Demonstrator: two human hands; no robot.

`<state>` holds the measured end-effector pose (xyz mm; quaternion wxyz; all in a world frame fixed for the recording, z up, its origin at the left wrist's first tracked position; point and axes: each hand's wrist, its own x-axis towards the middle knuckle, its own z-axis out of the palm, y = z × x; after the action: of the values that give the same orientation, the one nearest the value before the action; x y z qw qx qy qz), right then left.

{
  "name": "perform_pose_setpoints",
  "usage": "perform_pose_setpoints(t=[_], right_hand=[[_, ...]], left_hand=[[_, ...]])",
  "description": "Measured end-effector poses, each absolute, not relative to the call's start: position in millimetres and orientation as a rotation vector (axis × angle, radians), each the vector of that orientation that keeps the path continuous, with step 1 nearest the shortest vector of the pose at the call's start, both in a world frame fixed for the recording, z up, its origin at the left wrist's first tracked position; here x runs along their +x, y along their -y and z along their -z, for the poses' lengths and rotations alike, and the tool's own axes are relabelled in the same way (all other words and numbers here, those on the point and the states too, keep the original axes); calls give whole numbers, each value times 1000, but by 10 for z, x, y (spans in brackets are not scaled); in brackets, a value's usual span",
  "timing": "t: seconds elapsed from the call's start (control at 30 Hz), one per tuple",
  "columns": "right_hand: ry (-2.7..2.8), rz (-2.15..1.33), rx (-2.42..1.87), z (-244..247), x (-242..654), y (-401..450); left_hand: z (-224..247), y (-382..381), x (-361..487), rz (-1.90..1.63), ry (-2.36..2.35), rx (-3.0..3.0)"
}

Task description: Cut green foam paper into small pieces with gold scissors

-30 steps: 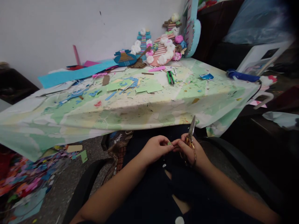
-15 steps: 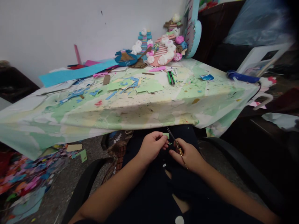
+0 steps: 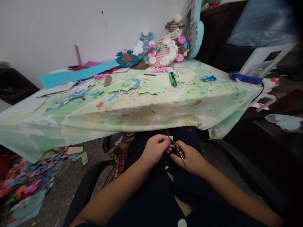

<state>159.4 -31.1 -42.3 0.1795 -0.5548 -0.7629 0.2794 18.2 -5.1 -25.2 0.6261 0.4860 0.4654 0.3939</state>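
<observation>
Over my lap, my left hand (image 3: 156,148) pinches a small piece of light green paper (image 3: 170,137) between thumb and fingertips. My right hand (image 3: 189,156) is wrapped round a pair of scissors (image 3: 179,150) with gold-coloured handles and thin dark blades. The blades point up and to the left and lie across the green paper, close to my left fingertips. Part of the paper is hidden behind the blades and fingers. Both hands are just below the table's front edge, in front of dark clothing.
A table with a patterned cloth (image 3: 132,118) stands ahead, strewn with green paper sheets (image 3: 153,87) and blue scraps. A green-and-black cutter (image 3: 173,78), a blue wrapper (image 3: 209,78) and a blue glue gun (image 3: 246,78) lie there. Paper crafts (image 3: 165,52) stand behind. Colourful scraps (image 3: 28,179) cover the floor at left.
The scissors have shifted slightly left, so their blades now cross the green paper instead of sitting beside it. My left hand has barely moved.
</observation>
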Motion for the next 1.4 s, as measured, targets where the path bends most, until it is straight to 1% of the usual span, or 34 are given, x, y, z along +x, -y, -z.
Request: perform_pose_setpoints(t=[0.27, 0.43, 0.83, 1.1, 1.4], right_hand=[[2177, -702, -1576, 411, 1597, 314], [2125, -755, -1541, 435, 1593, 313], [2113, -744, -1530, 453, 1576, 324], [2144, -697, -1542, 461, 1582, 328], [2294, -590, -1551, 437, 1620, 332]], left_hand=[[230, 93, 213, -936, -1053, 1041], [260, 102, 228, -965, -1018, 1009], [294, 108, 238, -1001, -931, 1006], [224, 83, 162, -949, -1028, 1218], [56, 40, 45, -788, -1158, 1541]])
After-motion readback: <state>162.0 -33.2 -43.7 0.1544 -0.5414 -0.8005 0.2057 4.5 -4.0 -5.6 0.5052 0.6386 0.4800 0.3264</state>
